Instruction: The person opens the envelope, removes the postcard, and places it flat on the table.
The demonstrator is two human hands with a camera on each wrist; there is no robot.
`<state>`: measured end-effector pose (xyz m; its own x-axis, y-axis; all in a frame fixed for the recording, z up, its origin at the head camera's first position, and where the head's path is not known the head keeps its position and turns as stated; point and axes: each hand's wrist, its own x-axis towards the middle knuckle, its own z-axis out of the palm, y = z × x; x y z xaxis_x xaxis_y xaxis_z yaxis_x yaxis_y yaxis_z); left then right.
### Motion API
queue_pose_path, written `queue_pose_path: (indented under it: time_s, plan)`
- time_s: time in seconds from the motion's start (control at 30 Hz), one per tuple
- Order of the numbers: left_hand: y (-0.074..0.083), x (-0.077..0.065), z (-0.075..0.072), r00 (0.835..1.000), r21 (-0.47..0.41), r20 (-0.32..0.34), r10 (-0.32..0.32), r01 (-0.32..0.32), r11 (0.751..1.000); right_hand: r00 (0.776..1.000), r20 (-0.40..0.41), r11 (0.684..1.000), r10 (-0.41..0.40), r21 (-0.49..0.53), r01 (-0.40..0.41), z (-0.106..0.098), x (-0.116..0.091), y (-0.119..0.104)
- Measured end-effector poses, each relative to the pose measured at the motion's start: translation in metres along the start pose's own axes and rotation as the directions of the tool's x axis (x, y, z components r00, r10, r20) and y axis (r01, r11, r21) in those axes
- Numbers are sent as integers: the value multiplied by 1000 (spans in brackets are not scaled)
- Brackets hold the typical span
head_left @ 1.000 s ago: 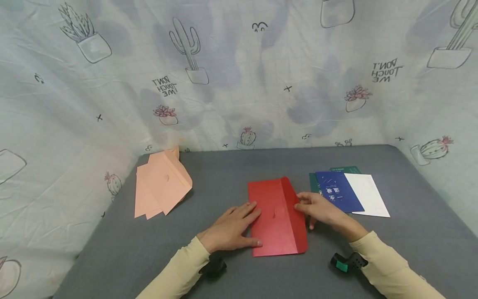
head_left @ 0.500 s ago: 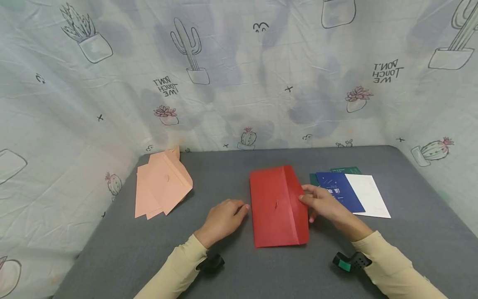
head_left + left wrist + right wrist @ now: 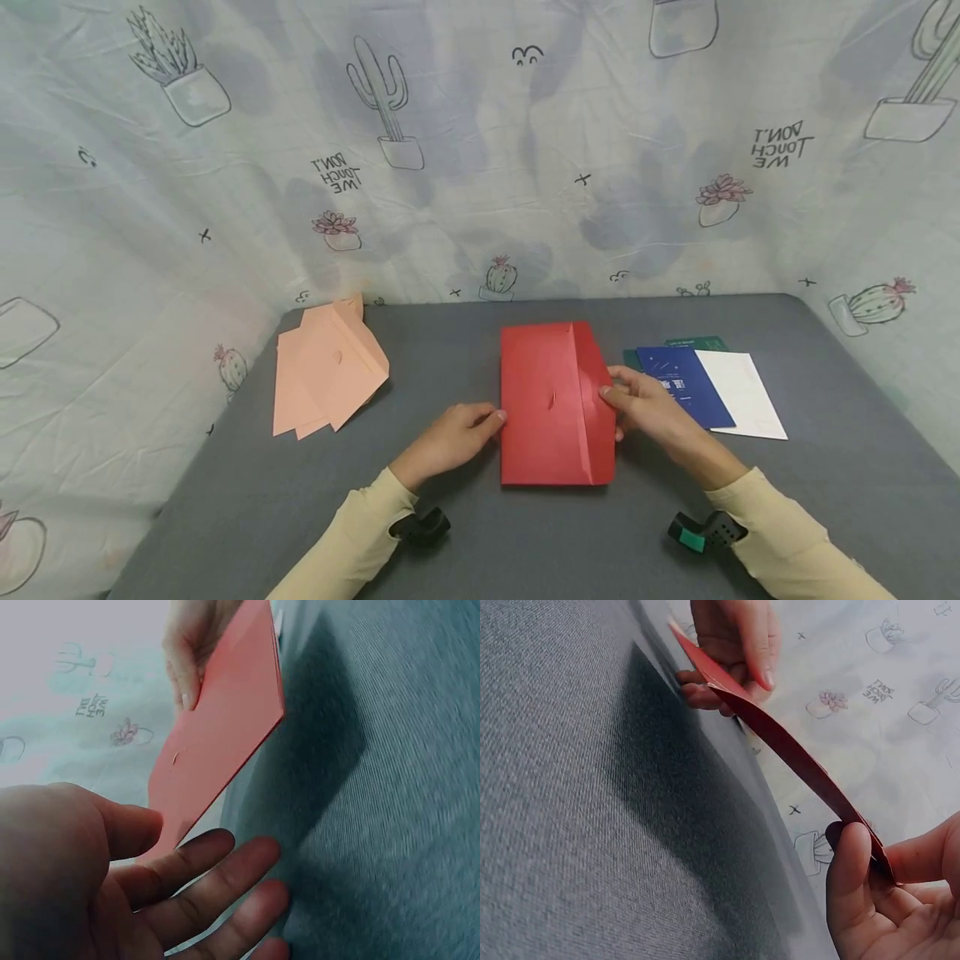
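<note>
A red envelope point(image 3: 540, 375) is held up off the grey table, and its shadow falls on the cloth below in both wrist views. Its flap point(image 3: 596, 433) runs down the right side, with a small slit point(image 3: 553, 401) near the middle of the body. My right hand point(image 3: 651, 410) pinches the flap edge, thumb in front and fingers behind. At the opposite edge, my left hand point(image 3: 450, 440) holds the envelope, its thumb point(image 3: 139, 829) on the near face and its index finger point(image 3: 202, 851) behind. The other left fingers spread below it.
Several peach envelopes point(image 3: 330, 367) lie stacked at the table's back left. A blue card point(image 3: 686, 387), a white card point(image 3: 742, 392) and green card edges point(image 3: 697, 342) lie just beyond my right hand. A cactus-printed curtain point(image 3: 480, 167) borders the grey table point(image 3: 442, 333).
The envelope has risen off the table and shifted slightly away from me. My left hand let go of its flat press, drew back, then took the left edge. My right hand kept its pinch.
</note>
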<state>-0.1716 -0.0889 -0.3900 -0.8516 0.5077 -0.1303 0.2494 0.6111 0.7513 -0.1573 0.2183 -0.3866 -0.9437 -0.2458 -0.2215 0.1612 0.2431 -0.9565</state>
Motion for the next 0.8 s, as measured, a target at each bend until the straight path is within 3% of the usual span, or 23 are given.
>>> queue_pose_path:
  time_s: [0.1,0.2,0.53,0.8]
  plan:
    - [2,0,0,999,-94,40,-17,21,995,1000,2,1000,-16,5,16,1,-1,0]
    - [3,-1,0,998,-132,47,-30,36,991,1000,9,1000,-23,3,23,3,-1,1]
    - [1,-2,-3,996,-191,-62,-59,46,981,999,40,999,29,42,-30,3,5,13]
    - [9,-3,-21,994,-251,-96,-54,28,968,996,78,997,42,-68,-36,-1,9,24]
